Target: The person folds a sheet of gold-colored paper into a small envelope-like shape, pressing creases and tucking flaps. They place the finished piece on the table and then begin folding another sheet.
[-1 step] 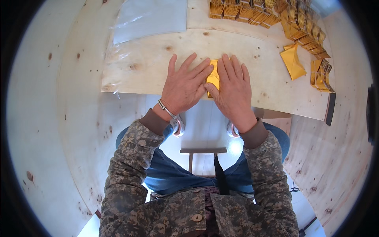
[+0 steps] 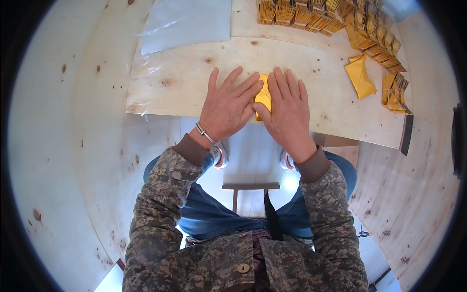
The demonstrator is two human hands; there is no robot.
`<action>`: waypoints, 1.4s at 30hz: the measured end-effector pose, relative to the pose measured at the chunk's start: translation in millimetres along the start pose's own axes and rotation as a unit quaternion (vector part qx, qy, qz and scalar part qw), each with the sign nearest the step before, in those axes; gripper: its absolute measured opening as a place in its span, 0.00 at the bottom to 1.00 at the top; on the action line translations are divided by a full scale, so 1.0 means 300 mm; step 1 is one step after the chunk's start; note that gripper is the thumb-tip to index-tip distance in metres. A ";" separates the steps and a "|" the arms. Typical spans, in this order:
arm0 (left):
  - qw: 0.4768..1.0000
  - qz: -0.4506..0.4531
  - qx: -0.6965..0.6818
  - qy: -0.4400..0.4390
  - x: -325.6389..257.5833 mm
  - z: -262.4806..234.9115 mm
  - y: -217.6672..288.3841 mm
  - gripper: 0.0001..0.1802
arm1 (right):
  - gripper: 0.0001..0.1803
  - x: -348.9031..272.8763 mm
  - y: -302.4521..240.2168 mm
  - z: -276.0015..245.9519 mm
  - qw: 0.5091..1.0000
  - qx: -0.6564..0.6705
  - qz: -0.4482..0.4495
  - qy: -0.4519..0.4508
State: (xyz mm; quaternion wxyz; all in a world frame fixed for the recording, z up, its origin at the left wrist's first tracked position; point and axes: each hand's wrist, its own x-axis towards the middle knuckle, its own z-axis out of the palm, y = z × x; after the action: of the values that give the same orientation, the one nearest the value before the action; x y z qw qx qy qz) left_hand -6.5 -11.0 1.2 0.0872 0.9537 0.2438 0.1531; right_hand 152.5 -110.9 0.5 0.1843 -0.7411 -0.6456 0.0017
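Observation:
A small golden-yellow folded paper piece (image 2: 263, 97) lies on the wooden table near its front edge, partly covered from both sides. My left hand (image 2: 228, 104) rests flat with its fingers spread, the index fingertip touching the paper's left side. Over the paper's right side lies my right hand (image 2: 288, 107), palm down, fingers stretched out and thumb reaching across the paper. Neither hand grips anything. What is under the right palm is hidden.
Bundles of folded yellow paper (image 2: 301, 17) line the far right of the table (image 2: 194, 92). Closer, a loose yellow packet (image 2: 361, 77) lies beside another banded bundle (image 2: 395, 92). A clear plastic sheet (image 2: 187, 24) covers the far left. Wooden panels stand at both sides.

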 end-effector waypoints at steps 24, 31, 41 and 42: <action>0.972 -0.039 -0.053 0.227 -0.167 -0.112 0.232 0.07 | 0.22 -0.483 -0.039 -0.382 0.919 0.269 0.166 0.236; 0.710 -0.239 -0.606 0.269 -0.351 -0.434 0.545 0.17 | 0.18 -0.575 -0.312 -0.503 0.662 0.715 0.202 0.093; 0.737 -0.177 -0.603 0.250 -0.531 -0.566 0.718 0.11 | 0.15 -0.650 -0.551 -0.632 0.627 0.759 0.141 0.104; 0.740 -0.164 -0.604 0.246 -0.542 -0.571 0.727 0.11 | 0.15 -0.657 -0.562 -0.638 0.634 0.753 0.138 0.110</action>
State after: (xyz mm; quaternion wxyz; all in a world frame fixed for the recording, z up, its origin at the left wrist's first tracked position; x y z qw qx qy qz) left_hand -104.0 -264.2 173.9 0.6054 0.5755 0.2662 0.4810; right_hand 4.5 -334.8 178.8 0.7454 -0.4209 -0.2855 0.4308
